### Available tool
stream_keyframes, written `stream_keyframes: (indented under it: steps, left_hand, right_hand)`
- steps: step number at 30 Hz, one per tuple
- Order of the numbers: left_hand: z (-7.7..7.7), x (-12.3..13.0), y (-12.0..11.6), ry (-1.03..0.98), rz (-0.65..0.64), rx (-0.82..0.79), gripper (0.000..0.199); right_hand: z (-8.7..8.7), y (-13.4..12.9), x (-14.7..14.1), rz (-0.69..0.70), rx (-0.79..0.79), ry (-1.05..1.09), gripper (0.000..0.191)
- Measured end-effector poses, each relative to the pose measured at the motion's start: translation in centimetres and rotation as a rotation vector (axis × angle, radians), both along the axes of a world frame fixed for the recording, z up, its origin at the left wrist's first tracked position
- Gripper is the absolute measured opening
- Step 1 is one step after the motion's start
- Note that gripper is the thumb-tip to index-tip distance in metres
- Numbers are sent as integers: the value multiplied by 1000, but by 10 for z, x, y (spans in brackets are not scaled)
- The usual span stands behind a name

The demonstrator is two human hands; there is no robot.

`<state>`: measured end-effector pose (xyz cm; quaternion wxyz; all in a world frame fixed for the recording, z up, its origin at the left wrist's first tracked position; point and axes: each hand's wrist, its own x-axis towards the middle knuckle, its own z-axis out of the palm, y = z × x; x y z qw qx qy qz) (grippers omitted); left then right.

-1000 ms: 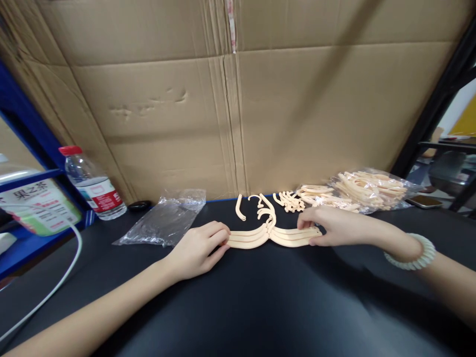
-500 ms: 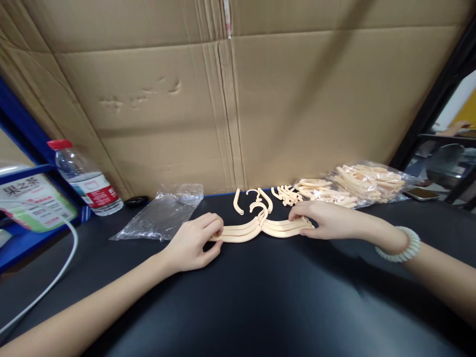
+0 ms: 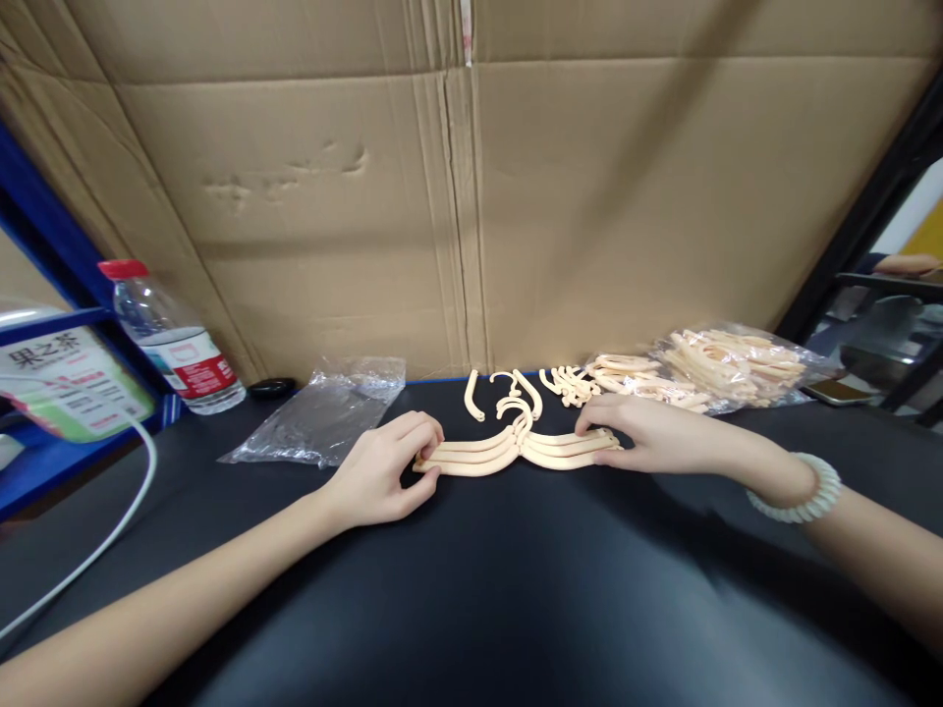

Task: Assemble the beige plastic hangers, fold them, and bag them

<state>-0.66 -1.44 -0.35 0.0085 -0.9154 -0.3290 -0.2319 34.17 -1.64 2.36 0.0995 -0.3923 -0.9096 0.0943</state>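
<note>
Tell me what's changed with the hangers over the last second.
The hangers shifted slightly left, with the left hand and right hand on their ends; their left end, covered before, now shows. Neither hand let go. The loose pieces and bottle stayed put.

The hangers (image 3: 478,460) lie on the table (image 3: 478,589), left hand (image 3: 387,466) at their left end, right hand (image 3: 640,432) at their right. Just behind them sit loose arms (image 3: 473,398) and, rightward, a heap of hooks (image 3: 579,386). Behind and right of the hangers — a bag of parts (image 3: 737,365), then a phone (image 3: 840,392). Behind and left — a wrapper (image 3: 316,417), then a bottle (image 3: 192,368). Cardboard (image 3: 354,245) stands behind the hangers.
</note>
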Motion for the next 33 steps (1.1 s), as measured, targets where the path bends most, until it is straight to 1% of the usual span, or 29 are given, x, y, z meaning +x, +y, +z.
stream_keyframes:
  steps: [7,13,18,23,29,31,33]
  left_hand:
    - [-2,-3,0,-47,1,16,11]
    - [-3,-3,2,-68,4,17,10]
    - [-3,-3,2,-66,36,36,9]
    - [-3,-3,2,-62,54,47,16]
    - [-6,-6,4,-55,78,96,17]
    - [-5,-5,3,-34,95,117,16]
    - [-1,-1,3,-14,142,108,13]
  right_hand:
    - [2,2,-1,-13,56,-7,12]
    - [-3,5,1,-43,131,-9,14]
    - [-6,8,2,-58,172,0,15]
    - [-9,12,2,-71,198,1,17]
    - [-15,17,-1,-94,212,68,16]
    - [-15,20,-5,-109,202,106,15]
    - [-12,25,-12,-110,196,132,16]
